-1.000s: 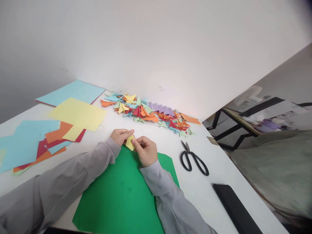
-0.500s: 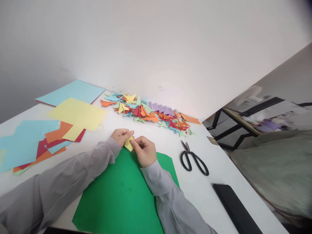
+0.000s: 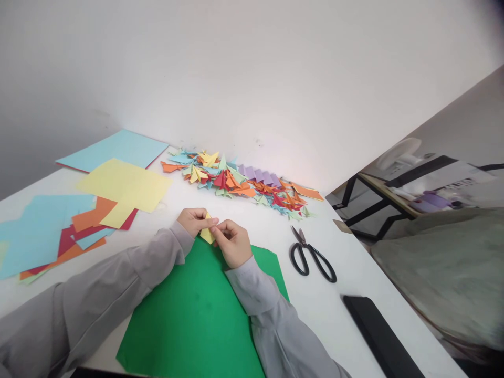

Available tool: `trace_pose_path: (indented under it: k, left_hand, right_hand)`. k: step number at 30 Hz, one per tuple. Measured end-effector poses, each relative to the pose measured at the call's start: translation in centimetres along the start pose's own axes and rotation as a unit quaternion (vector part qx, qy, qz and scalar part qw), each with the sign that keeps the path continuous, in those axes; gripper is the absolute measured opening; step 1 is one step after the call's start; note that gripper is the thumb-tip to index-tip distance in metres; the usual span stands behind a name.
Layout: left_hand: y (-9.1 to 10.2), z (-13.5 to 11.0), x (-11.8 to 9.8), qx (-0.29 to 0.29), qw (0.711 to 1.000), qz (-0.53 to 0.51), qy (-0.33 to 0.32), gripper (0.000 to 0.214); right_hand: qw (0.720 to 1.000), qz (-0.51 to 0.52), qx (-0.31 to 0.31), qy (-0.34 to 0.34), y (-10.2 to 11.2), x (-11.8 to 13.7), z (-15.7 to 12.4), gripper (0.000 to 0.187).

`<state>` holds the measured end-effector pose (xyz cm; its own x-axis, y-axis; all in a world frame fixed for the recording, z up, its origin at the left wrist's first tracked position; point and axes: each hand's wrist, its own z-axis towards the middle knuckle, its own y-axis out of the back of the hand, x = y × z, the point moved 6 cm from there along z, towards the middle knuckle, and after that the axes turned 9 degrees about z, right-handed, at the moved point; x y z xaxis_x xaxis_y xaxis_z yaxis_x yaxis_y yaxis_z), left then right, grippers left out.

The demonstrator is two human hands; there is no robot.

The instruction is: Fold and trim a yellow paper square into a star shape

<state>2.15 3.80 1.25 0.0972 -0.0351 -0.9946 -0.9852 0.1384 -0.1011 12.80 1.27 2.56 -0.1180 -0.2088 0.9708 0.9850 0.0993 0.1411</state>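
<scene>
Between my two hands is a small folded piece of yellow paper (image 3: 207,235), held just over the far edge of a green sheet (image 3: 192,310). My left hand (image 3: 192,221) pinches its upper left side with thumb and fingertips. From the right, my right hand (image 3: 235,243) grips the paper's other side, its thumb pointing toward the left thumb. The fingers cover part of the paper, so its full fold is hidden. Beyond the hands lies a long heap of small folded paper planes (image 3: 236,184) in several colours.
Loose coloured paper lies at left, including a yellow sheet (image 3: 126,181) and blue sheets (image 3: 112,149). Black-handled scissors (image 3: 307,254) rest open on the white table (image 3: 311,315), right of the green sheet. A black flat object (image 3: 378,333) lies nearer. A wall (image 3: 252,79) rises behind.
Both thumbs have come closer together over the yellow paper. The left thumb has moved down across it, and a yellow tip now shows above that thumb. Everything else stays in place.
</scene>
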Motion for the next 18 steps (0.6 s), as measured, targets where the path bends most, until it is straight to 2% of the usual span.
trace_pose_path:
  k: [3, 5, 11, 18]
  left_hand:
    - [0.1, 0.4, 0.7, 0.019, 1.000, -0.018, 0.016, 0.028]
    - [0.0, 0.5, 1.1, 0.029, 0.999, -0.025, 0.028, 0.029]
    - [-0.3, 0.2, 1.1, 0.023, 0.996, -0.060, 0.068, 0.035]
    - [-0.2, 0.0, 0.9, 0.011, 0.996, -0.029, 0.085, 0.044]
  right_hand:
    - [0.999, -0.004, 0.035, -0.010, -0.3, -0.1, 0.0, 0.027]
    - [0.999, -0.025, 0.046, 0.007, -0.3, 0.1, -0.1, 0.029]
    - [0.992, -0.087, 0.015, 0.092, 0.0, 1.3, -0.4, 0.032]
    - [0.982, -0.131, 0.029, 0.131, -0.6, 1.8, -0.9, 0.029]
